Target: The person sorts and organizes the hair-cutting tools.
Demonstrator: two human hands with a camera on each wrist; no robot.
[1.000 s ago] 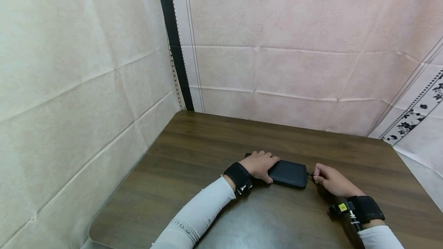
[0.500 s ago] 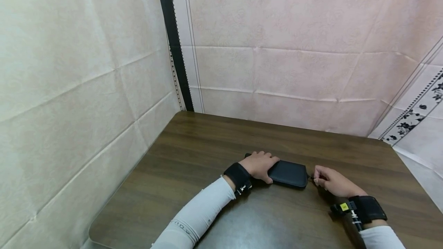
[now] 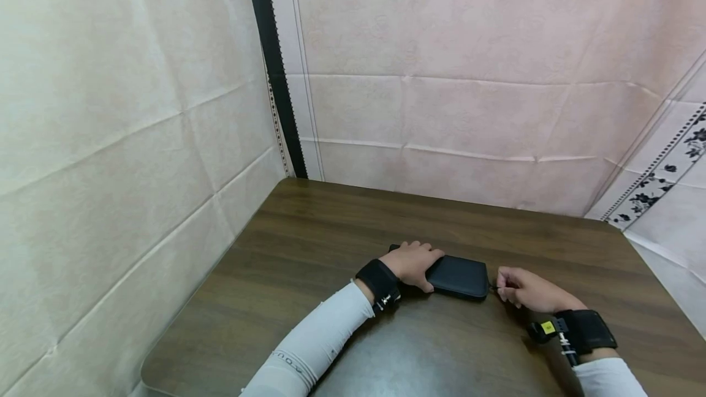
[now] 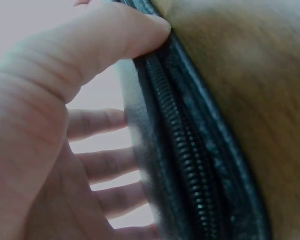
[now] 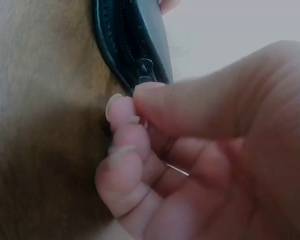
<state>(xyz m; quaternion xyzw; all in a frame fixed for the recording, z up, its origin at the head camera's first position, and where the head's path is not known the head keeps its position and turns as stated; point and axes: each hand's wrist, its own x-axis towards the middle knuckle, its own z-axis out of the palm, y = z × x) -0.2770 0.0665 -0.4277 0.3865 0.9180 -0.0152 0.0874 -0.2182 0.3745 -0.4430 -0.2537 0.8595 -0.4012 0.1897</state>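
A black zip wallet (image 3: 460, 276) lies flat on the brown wooden table (image 3: 309, 225). My left hand (image 3: 415, 264) holds its left part, thumb at the near edge and fingers spread over the top. Zipper teeth (image 4: 182, 150) run along that near edge under the thumb in the left wrist view. Off the wallet's right end, my right hand (image 3: 532, 290) pinches the zipper pull (image 5: 146, 75) between thumb and index finger. The slider sits close to the wallet's corner in the right wrist view. Most of the pull is hidden by the fingertips.
Pale cloth walls (image 3: 469, 109) stand behind and to the left of the table. Black wristbands with small cameras sit on both wrists (image 3: 584, 331), below white sleeves (image 3: 314, 339).
My right hand has moved slightly left and toward the table's near side with the zipper pull, around the wallet's right end. The left hand and wallet stay in place.
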